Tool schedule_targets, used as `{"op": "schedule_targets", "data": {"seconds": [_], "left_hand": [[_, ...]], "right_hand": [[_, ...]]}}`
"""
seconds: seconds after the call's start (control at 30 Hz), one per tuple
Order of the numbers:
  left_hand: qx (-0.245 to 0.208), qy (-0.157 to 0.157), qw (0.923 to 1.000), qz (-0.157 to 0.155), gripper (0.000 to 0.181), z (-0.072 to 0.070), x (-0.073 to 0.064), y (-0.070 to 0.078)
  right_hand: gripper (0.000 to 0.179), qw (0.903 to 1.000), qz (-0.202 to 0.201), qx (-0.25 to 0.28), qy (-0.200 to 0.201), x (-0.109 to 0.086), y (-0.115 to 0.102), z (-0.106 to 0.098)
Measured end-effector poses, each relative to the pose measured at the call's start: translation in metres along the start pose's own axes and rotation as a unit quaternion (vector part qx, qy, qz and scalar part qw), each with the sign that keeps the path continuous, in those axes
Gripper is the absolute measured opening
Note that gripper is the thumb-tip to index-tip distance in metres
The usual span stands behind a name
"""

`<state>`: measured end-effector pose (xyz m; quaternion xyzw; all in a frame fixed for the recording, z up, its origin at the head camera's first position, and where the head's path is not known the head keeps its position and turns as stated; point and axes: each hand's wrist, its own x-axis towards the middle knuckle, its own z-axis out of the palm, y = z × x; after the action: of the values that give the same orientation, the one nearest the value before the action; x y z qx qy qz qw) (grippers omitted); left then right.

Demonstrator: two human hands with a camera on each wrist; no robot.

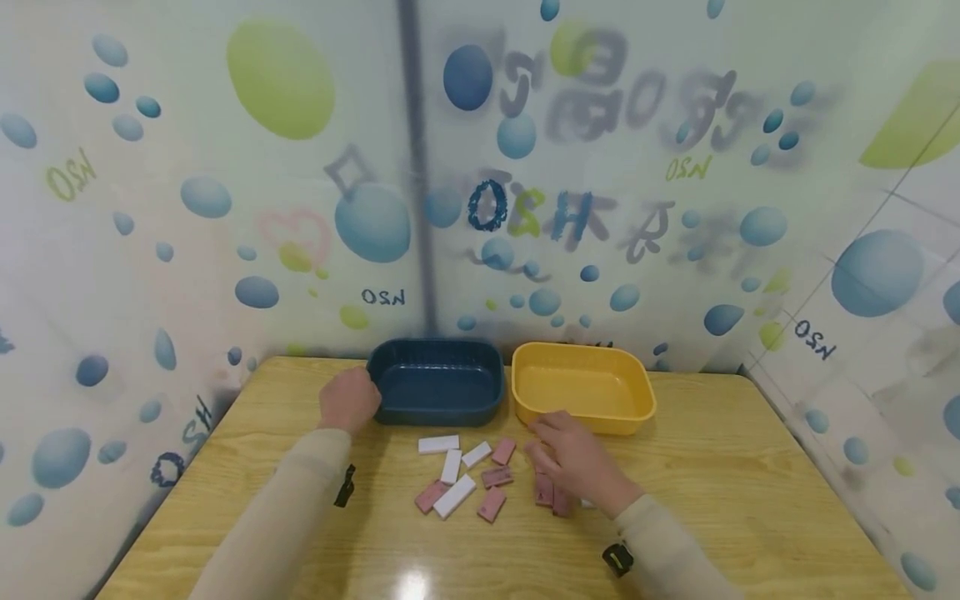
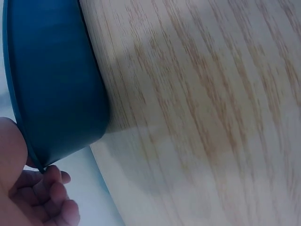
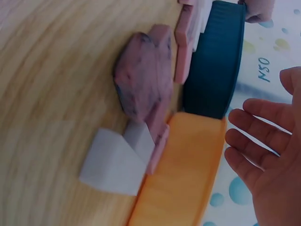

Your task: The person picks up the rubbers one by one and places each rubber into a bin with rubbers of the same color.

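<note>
With thumb and fingers, my left hand point(image 1: 350, 398) grips the left rim of a dark blue plastic tub point(image 1: 438, 415); the left wrist view shows the rim of the tub point(image 2: 59, 84) between thumb and curled fingertips. My right hand point(image 1: 576, 457) hovers above several pink blocks point(image 1: 543, 492), just in front of a yellow tub point(image 1: 633, 427). Its fingers point(image 3: 256, 129) are spread and loosely bent, holding nothing. A white block point(image 3: 113, 162) lies beside the pink blocks in the right wrist view, partly hidden by the hand in the head view.
White blocks point(image 1: 454, 497) and pink blocks point(image 1: 492, 504) lie scattered in front of the two tubs. The wooden table point(image 1: 750, 500) ends at a wall point(image 1: 465, 125) printed with blue and green bubbles, close behind the tubs.
</note>
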<state>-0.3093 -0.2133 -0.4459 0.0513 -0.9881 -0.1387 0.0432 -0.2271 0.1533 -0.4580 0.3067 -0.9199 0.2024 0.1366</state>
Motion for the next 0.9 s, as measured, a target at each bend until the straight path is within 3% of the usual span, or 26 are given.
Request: {"op": "schedule_targets", "data": {"seconds": [0.23,0.63,0.9], "left_hand": [[0.009,0.017,0.9998,-0.008,0.026,0.001,-0.001,-0.001],[0.012,0.07,0.9975,-0.002,0.029,0.01,-0.003,-0.001],[0.014,0.073,0.9972,-0.008,0.025,0.011,-0.003,0.003]], "right_hand": [[0.025,0.9997,-0.019,0.001,-0.017,0.005,-0.004,0.013],[0.022,0.9985,-0.004,0.013,-0.053,0.01,-0.004,0.024],[0.023,0.998,-0.002,0.013,-0.062,0.01,0.0,0.029]]}}
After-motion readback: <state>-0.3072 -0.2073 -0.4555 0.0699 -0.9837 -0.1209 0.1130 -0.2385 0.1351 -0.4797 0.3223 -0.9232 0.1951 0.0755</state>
